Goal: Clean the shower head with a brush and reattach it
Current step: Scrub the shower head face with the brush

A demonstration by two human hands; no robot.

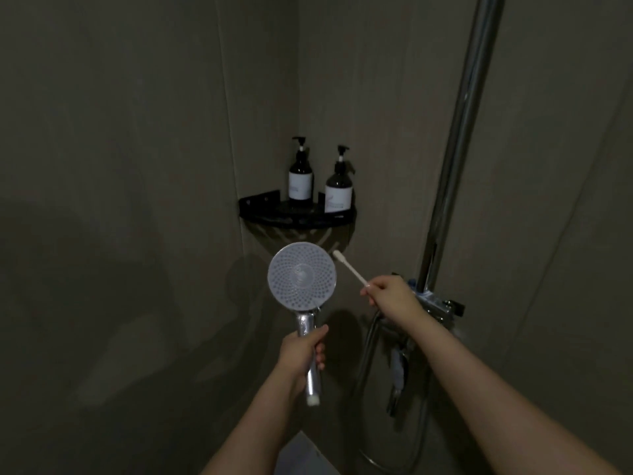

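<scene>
The shower head (301,275) is round with a pale, dotted spray face turned toward me and a chrome handle below it. My left hand (303,351) grips that handle and holds the head upright, detached from any hose. A thin white brush (349,269) is pinched in my right hand (390,294), its tip pointing up-left and sitting just beside the right rim of the spray face. Whether the tip touches the rim I cannot tell.
A chrome riser pipe (462,132) runs up the right wall above the mixer valve (442,303), with a hose (368,351) hanging below. A black corner shelf (294,217) carries two dark pump bottles (300,176) (338,186). Dim tiled walls surround me.
</scene>
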